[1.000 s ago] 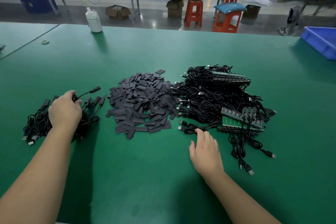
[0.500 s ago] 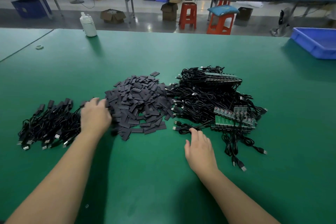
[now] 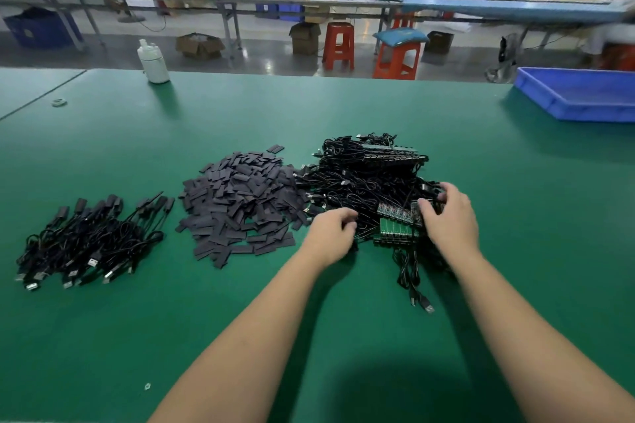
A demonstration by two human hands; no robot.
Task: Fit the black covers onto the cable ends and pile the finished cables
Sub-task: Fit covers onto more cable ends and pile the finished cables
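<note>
1. We take the heap of flat, matte black covers (image 3: 240, 203) as our landmark, loose rectangular slips on the smooth green tabletop (image 3: 343, 106)
2. Left of the heap we see the finished cables (image 3: 89, 240), thin glossy cords with boxy capped ends and metal plugs
3. Right of it, touching its edge, sits the tangle of unfinished cables (image 3: 364, 182) with small green circuit boards (image 3: 395, 233)
4. Our left hand (image 3: 331, 233) curls its fingers into the tangle's near edge; what they hold, we cannot tell
5. Our right hand (image 3: 450, 220) has bent fingers (image 3: 446, 191) gripping cords and boards
</note>
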